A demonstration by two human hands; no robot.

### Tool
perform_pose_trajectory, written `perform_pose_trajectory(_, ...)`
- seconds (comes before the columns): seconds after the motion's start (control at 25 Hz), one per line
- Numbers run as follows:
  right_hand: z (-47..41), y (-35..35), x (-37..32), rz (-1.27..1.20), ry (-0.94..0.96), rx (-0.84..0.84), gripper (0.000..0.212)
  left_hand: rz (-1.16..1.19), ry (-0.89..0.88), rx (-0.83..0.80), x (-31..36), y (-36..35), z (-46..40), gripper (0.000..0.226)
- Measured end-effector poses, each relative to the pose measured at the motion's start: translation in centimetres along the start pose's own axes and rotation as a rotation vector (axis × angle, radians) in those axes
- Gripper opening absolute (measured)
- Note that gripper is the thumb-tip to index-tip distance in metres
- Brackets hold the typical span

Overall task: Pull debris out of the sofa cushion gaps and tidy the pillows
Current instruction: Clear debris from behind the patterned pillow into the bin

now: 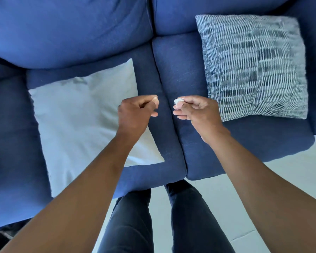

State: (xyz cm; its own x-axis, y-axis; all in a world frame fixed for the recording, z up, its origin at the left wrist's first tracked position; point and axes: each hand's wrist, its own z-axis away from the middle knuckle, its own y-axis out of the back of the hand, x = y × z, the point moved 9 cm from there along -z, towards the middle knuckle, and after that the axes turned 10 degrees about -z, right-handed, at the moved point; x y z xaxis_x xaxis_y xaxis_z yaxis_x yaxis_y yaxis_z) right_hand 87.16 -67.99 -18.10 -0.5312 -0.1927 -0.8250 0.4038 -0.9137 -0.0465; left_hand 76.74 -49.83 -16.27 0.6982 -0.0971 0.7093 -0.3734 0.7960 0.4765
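Right hand (197,110): fingers (180,112) curled in, thumb and forefinger pinching a small white scrap of debris (177,101), which pokes out at the hand's 10 o'clock. What the scrap is made of, cannot tell.

Left hand (135,112): fingers loosely curled, thumb tip meeting forefinger as if in a pinch. Whether anything sits between them, cannot tell; nothing shows.

Both hands hover above the seat, either side of the gap (169,106) between the two seat cushions, which runs from 12 to 6 o'clock through mid-frame. Left hand at its 9 o'clock side, right hand at its 3 o'clock side.

Outward: white pillow (77,121) lies flat and skewed on the left seat cushion (150,84), at 9 o'clock from the left hand, partly under the forearm. Patterned pillow (254,64) lies at 1 o'clock from the right hand on the right seat cushion (244,139), near the back cushions (71,30). Pale floor (263,189) at 5 o'clock; legs in dark trousers at 6.

Risks, as judged: the scrap is small and lightly held, so a slack pinch over the gap drops it straight back in. Crumbly material could shed bits onto the cushion. Neither pillow is yet set upright.
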Motion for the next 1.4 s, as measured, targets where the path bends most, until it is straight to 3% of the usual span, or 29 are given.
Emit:
perform_pose_trajectory(0.28,4.1,-8.0,-6.4,0.071,0.066,-0.195,0.012,0.224,0.051,0.245,0.4,9.6,6.2,0.011)
perform_pose_trajectory(0.6,12.5,-22.1,-6.2,0.200,0.108,-0.461,0.012,0.392,0.210,0.544,-9.4,21.5,17.8,0.010)
perform_pose_trajectory(1.0,33.9,-41.7,4.1,0.367,0.075,-0.715,0.008,0.481,0.396,0.910,-29.4,36.8,40.3,0.006)
perform_pose_trajectory(1.24,45.0,-53.5,13.4,0.519,0.033,-0.964,0.008,0.589,0.664,1.176,-43.3,42.6,53.2,0.008)
perform_pose_trajectory(1.4,48.5,-62.9,20.5,0.660,-0.018,-1.095,0.010,0.641,0.840,1.244,-51.5,45.1,56.6,0.014)
